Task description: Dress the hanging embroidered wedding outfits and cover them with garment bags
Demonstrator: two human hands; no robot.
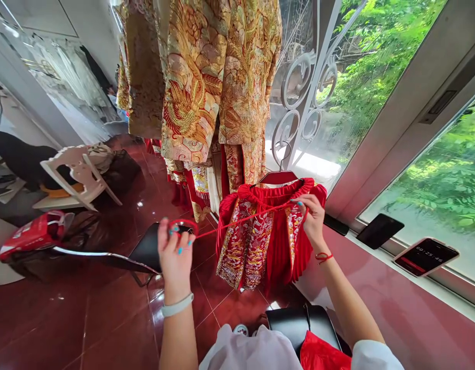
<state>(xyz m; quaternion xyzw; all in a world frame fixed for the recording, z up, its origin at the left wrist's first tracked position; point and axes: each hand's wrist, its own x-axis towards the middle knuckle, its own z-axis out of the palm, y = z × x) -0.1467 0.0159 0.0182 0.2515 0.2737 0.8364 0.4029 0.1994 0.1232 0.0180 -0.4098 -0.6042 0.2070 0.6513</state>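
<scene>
At lower edge of window grille [313,77]: red skirt [278,236] on hanger [279,178], which likely carries its weight. Left hand [176,252] grips cord [212,231], stretched taut; right hand [313,213] pinches waistband [274,195], apparently steadying it.
</scene>
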